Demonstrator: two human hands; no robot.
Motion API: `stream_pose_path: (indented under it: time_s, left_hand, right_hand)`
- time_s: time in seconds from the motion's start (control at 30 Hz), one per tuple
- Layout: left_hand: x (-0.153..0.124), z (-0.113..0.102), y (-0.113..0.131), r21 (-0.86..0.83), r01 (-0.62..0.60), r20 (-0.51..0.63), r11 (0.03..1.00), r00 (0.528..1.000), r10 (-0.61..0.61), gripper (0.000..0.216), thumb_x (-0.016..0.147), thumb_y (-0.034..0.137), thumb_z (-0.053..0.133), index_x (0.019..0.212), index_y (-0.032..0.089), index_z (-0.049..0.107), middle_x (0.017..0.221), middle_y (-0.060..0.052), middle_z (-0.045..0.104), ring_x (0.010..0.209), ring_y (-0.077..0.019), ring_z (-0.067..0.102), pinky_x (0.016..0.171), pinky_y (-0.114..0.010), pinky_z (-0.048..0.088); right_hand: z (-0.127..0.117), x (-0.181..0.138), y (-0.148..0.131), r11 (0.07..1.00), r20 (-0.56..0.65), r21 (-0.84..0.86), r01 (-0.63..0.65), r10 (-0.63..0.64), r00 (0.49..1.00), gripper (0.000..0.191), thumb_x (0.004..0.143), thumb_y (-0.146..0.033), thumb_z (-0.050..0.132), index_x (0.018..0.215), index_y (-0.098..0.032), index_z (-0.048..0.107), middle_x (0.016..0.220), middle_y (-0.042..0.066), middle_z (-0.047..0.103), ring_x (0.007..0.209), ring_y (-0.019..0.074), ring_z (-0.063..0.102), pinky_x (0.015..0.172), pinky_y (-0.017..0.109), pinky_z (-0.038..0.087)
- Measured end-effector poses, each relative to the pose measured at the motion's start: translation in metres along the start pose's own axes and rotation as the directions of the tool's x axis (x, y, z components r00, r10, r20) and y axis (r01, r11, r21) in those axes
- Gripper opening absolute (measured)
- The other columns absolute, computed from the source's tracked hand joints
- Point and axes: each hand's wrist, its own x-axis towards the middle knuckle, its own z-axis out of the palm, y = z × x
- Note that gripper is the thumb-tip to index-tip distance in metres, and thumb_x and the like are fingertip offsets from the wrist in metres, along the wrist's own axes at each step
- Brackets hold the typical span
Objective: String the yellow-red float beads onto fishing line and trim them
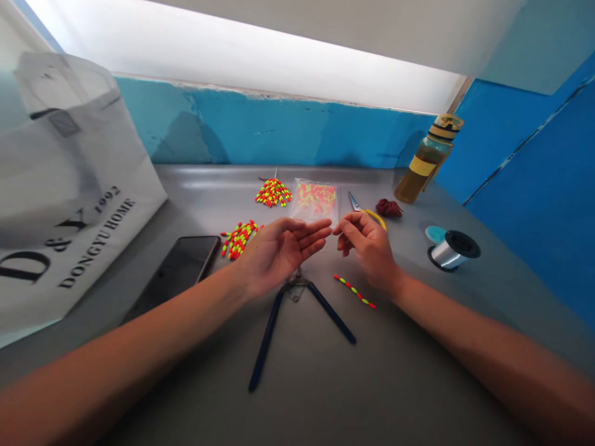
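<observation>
My left hand [281, 257] is held palm up over the table, fingers stretched out, with nothing visible on the palm. Close to its fingertips, my right hand [369, 251] has thumb and forefinger pinched together; whatever they hold is too small to make out. Below my right hand lies a short strand of red and yellow-green oval beads [354, 291]. Pliers with dark blue handles [267, 337] rest under my left hand, handles spread, jaws mostly hidden. Left of that hand is a pile of the same beads [236, 243]. A clear plastic bag of beads [316, 199] lies behind both hands.
Farther back sits a bundle of beaded strands [273, 193]. Yellow-handled scissors [377, 219], a dark red cord bundle [389, 209], a spool of clear line [452, 251] and a bottle [421, 170] stand right. Left are a phone [176, 266] and a large white bag [88, 179].
</observation>
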Motion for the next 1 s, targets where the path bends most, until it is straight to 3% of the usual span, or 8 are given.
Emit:
stream_pose_path:
  time_s: [0.23, 0.47, 0.63, 0.73, 1.0]
  left_hand:
    - [-0.0004, -0.0020, 0.0009, 0.033, 0.011, -0.039, 0.999, 0.999, -0.010, 0.016, 0.080, 0.017, 0.058, 0.080, 0.014, 0.073, 0.112, -0.014, 0.075, 0.103, -0.0219, 0.068, 0.090, -0.030, 0.056]
    - [-0.0007, -0.0050, 0.0003, 0.075, -0.004, -0.001, 0.997, 1.000, 0.004, 0.015, 0.082, 0.019, 0.059, 0.071, 0.017, 0.070, 0.088, -0.009, 0.073, 0.085, -0.0189, 0.066, 0.079, -0.030, 0.055]
    - [-0.0008, -0.0043, 0.0000, 0.059, -0.007, 0.012, 0.998, 1.000, 0.007, 0.017, 0.079, 0.016, 0.057, 0.072, 0.018, 0.072, 0.115, -0.012, 0.074, 0.102, -0.0216, 0.067, 0.080, -0.029, 0.055]
    - [-0.0010, -0.0049, 0.0013, 0.059, -0.002, 0.039, 0.998, 0.999, -0.001, 0.018, 0.079, 0.015, 0.056, 0.071, 0.017, 0.072, 0.123, -0.013, 0.072, 0.102, -0.0207, 0.067, 0.082, -0.028, 0.055]
    - [-0.0011, -0.0050, 0.0017, 0.028, 0.019, 0.035, 0.999, 0.999, -0.020, 0.012, 0.078, 0.015, 0.062, 0.071, 0.017, 0.071, 0.098, -0.010, 0.076, 0.083, -0.0181, 0.067, 0.074, -0.028, 0.055]
  right_hand:
    - [-0.0019, 0.0015, -0.0001, 1.000, 0.003, -0.007, 0.000, 0.000, 1.000, 0.020, 0.086, -0.039, 0.064, 0.086, -0.021, 0.056, 0.077, -0.001, 0.064, 0.058, 0.0102, 0.055, 0.052, 0.025, 0.044]
    - [-0.0042, 0.0053, 0.0046, 1.000, -0.032, -0.014, 0.013, -0.013, 0.999, 0.019, 0.086, -0.038, 0.064, 0.084, -0.021, 0.056, 0.075, -0.001, 0.063, 0.057, 0.0099, 0.055, 0.051, 0.025, 0.043]
    - [-0.0043, 0.0048, 0.0043, 1.000, -0.044, -0.008, 0.027, -0.027, 0.999, 0.018, 0.086, -0.037, 0.064, 0.084, -0.020, 0.056, 0.073, -0.002, 0.063, 0.056, 0.0101, 0.055, 0.051, 0.025, 0.044]
    - [-0.0040, 0.0043, 0.0041, 0.999, -0.040, 0.005, 0.040, -0.039, 0.998, 0.019, 0.086, -0.038, 0.064, 0.085, -0.021, 0.056, 0.074, -0.002, 0.063, 0.056, 0.0101, 0.055, 0.050, 0.025, 0.043]
    - [-0.0058, 0.0064, 0.0068, 0.999, -0.068, -0.016, 0.043, -0.044, 0.997, 0.018, 0.087, -0.035, 0.064, 0.084, -0.020, 0.056, 0.074, -0.001, 0.063, 0.055, 0.0101, 0.055, 0.051, 0.025, 0.043]
